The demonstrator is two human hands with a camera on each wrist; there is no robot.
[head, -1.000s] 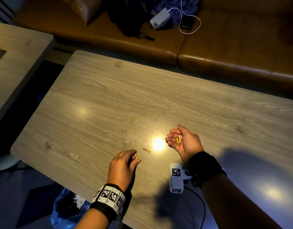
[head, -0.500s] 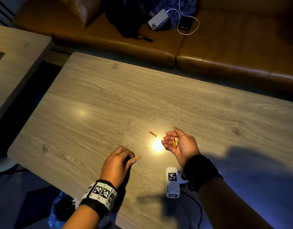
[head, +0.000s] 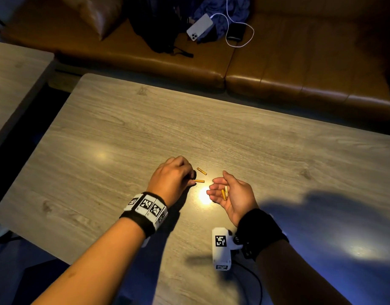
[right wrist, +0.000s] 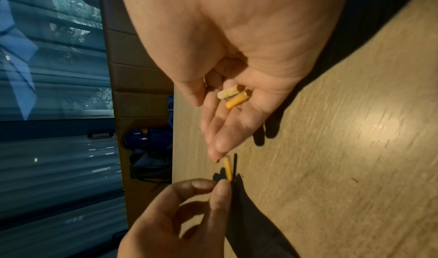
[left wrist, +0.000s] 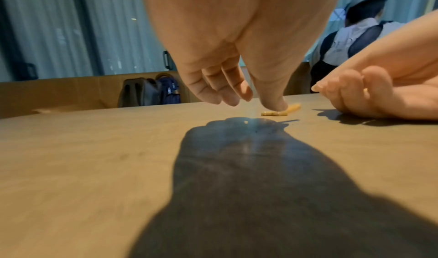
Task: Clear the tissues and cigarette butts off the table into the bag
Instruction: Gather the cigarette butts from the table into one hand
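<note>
My left hand [head: 193, 180] is palm down on the wooden table [head: 123, 139] and pinches one end of an orange cigarette butt [head: 199, 181] between thumb and forefinger. In the left wrist view this butt [left wrist: 270, 113] lies low against the tabletop under my thumb. My right hand [head: 218, 183] lies palm up just to the right, fingers relaxed, with two butts [head: 225, 193] loose in its palm [right wrist: 233, 97]. A further butt [head: 201, 171] lies free on the table just beyond the pinched one. I see no bag and no tissues.
A brown leather sofa [head: 277, 69] runs along the table's far edge, with a white phone [head: 199, 27] on a cable and a dark bag [head: 159, 25] on it. A second table [head: 13, 80] stands to the left. A person [left wrist: 355, 37] sits in the background.
My left hand, still pinching its butt, has moved forward and right until it is close to my right hand's fingertips. The right hand stays palm up with its two butts.
</note>
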